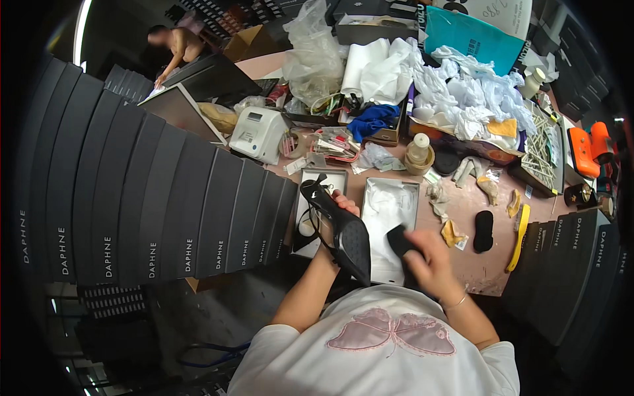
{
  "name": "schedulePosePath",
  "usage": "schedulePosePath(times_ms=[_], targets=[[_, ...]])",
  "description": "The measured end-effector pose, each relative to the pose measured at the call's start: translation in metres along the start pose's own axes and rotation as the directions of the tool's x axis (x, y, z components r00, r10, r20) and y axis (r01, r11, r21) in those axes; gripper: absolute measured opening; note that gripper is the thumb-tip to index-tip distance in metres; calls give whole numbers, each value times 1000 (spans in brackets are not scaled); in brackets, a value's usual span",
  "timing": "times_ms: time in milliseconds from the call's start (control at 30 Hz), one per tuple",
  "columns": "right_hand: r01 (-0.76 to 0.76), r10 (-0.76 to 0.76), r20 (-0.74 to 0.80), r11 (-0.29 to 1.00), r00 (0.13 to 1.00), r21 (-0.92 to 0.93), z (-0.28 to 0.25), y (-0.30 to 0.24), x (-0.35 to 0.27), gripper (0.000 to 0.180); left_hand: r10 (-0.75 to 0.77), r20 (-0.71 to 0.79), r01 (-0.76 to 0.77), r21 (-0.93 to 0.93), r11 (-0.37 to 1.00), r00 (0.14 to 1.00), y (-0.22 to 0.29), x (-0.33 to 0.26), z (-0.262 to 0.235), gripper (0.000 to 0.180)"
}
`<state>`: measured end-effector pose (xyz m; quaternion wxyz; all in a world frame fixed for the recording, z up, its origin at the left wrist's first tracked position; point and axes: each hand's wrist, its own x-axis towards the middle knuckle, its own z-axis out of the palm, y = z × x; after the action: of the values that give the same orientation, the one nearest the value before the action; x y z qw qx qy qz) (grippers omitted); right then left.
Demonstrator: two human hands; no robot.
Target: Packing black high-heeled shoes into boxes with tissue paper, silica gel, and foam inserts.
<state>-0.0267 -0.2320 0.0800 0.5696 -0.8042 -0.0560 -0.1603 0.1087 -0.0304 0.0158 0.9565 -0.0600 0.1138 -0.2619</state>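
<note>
My left hand (pixel 345 203) is closed round a black high-heeled shoe (pixel 354 243) with thin straps. Its sole side faces up and the pointed toe is toward me. Just right of the shoe, my right hand (pixel 432 261), smeared by motion, grips a small black pad (pixel 397 240); a gap lies between pad and shoe. Beneath both hands is an open grey box (pixel 415 198) lined with white tissue paper (pixel 388 208). Partly hidden behind the shoe and my left forearm, a second open box part (pixel 340 179) holds a few things that I cannot make out.
Rows of black shoe boxes (pixel 178 211) wall in the left; more boxes (pixel 561 264) stand at right. A black oval pad (pixel 483 231) and a yellow strip (pixel 520 237) lie rightward. Behind are a bottle (pixel 417 150), a white label printer (pixel 259 135) and crumpled paper (pixel 456 92). A person (pixel 181 47) works far left.
</note>
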Motion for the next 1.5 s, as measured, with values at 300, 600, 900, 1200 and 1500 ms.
schedulePosePath(times_ms=[300,600,900,1200,1500], targets=[[307,-301,62,926,952,-221,58,-18,1,28,-242,149,231,85,969,959,-30,19,-36,23],[185,-205,-30,931,978,-315,58,-15,19,25,55,-366,194,609,769,929,-48,3,-20,36],[206,-154,223,951,963,-232,21,-39,-11,22,-513,-181,495,646,581,839,-51,-12,-34,66],[400,-365,217,905,905,-144,-63,-57,27,37,-545,-485,602,797,47,684,-57,-34,-58,27],[-2,71,139,896,988,-445,-73,65,-6,71,-344,-299,-164,494,-854,890,-75,-51,-13,34]])
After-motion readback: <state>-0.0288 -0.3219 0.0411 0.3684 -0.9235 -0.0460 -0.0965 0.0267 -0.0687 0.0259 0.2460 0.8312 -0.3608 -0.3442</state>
